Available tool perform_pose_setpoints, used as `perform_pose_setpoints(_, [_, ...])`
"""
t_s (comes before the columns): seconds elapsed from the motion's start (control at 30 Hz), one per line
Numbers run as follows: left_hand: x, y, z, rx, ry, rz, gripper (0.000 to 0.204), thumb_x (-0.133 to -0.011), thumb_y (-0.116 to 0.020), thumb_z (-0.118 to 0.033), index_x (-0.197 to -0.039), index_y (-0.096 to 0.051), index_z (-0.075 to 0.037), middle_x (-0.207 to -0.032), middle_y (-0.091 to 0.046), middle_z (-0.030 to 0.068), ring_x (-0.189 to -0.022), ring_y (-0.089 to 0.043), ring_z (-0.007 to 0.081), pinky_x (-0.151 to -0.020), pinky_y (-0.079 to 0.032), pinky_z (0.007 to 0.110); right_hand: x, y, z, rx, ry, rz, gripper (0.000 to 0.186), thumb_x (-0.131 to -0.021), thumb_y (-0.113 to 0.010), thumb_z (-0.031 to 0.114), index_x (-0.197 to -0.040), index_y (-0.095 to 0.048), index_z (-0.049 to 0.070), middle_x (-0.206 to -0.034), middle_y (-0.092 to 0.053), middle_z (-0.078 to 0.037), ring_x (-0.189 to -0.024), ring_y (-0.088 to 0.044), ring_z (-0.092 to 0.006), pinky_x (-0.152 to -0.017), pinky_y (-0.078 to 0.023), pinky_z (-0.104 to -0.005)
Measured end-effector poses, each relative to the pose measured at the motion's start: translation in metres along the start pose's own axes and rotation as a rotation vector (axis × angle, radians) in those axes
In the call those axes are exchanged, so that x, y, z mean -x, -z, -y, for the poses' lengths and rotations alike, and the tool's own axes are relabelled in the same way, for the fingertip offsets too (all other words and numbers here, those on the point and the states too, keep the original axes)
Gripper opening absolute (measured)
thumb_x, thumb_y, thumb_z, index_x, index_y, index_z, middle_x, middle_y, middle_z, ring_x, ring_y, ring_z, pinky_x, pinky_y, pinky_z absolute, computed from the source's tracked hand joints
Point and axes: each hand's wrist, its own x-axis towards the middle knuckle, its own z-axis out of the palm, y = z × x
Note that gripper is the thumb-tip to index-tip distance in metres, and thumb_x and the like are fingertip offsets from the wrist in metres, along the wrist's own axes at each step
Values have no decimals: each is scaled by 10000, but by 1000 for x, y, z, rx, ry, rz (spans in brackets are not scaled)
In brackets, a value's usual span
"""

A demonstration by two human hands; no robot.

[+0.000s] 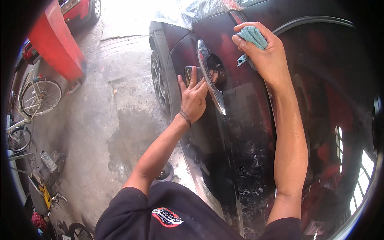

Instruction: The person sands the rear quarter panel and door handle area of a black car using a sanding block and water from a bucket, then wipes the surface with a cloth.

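My right hand (269,56) is closed round a crumpled teal cloth (253,37), raised against the upper part of a dark car's side. A loose corner of the cloth hangs below my fingers. My left hand (195,100) rests on the dark door panel (248,108) with its fingers spread. Its fingertips meet the chrome door handle (210,76), and beyond the handle I see skin tones in the dark recess, perhaps fingers or a reflection. By the spread fingers shows a small dark rectangle (188,72) with a pale edge; what it is I cannot make out.
Clear plastic sheeting (180,14) covers part of the car near its wheel (159,78). A red lift post (58,42) stands on the stained concrete floor (96,116) at the left. A bicycle (40,96) and assorted parts line the far left. A round container (165,173) sits by my left elbow.
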Motion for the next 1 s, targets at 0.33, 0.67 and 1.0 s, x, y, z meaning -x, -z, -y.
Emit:
perform_pose_setpoints(0.33, [16,94,-33,150,326,-93,349,-1075,-531,-45,-1374,-709,-12,-1243,-808,178,-1017,-800,353,-824,-623,363,0,8,2,-48,-1,10,241,-950,-845,218,-1141,-779,87,-936,-749,4,-877,-683,-85,-808,-552,-287])
perform_pose_setpoints(0.67, [-124,78,-109,284,906,186,287,-999,-578,-136,-911,-699,109,-827,-651,94,-744,-625,184,-628,-476,436,-14,9,-11,35,82,43,357,-912,-832,276,-1203,-790,73,-1029,-816,-105,-931,-760,-192,-892,-584,-359])
perform_pose_setpoints(1.0, [-103,42,-150,229,870,55,350,-1034,-625,-231,-1190,-762,51,-1108,-783,257,-1077,-777,362,-951,-567,453,-11,7,-2,120,147,15,238,-930,-820,167,-1144,-774,73,-925,-733,-6,-852,-655,-83,-803,-539,-284])
